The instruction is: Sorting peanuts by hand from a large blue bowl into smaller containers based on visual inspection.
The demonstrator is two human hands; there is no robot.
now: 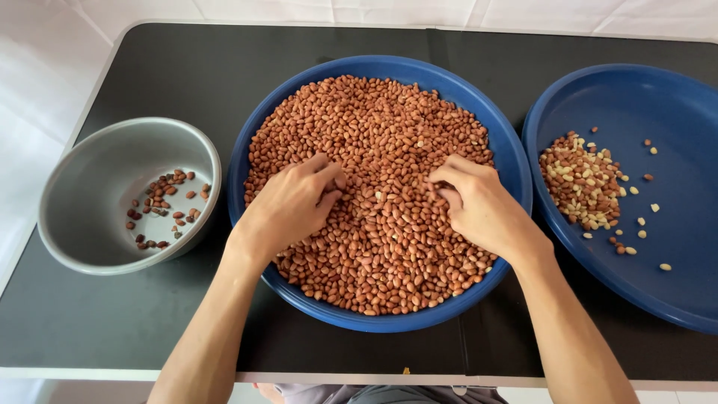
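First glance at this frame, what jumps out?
The big blue dish at centre, heaped with red-skinned peanuts, with the left hand and right hand both resting in the pile, fingers curled. To the left sits a grey bowl holding a few dark nuts; to the right, a second blue dish with a small heap of pale, split peanuts.

Grey metal bowl (90,187) of dark nuts (161,206), side blue tray (673,112) of pale split nuts (583,183), black table (187,67).

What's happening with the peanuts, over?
Both hands, left and right, in the peanuts, fingers curled, picking. Middle tray full. Nothing in the way.
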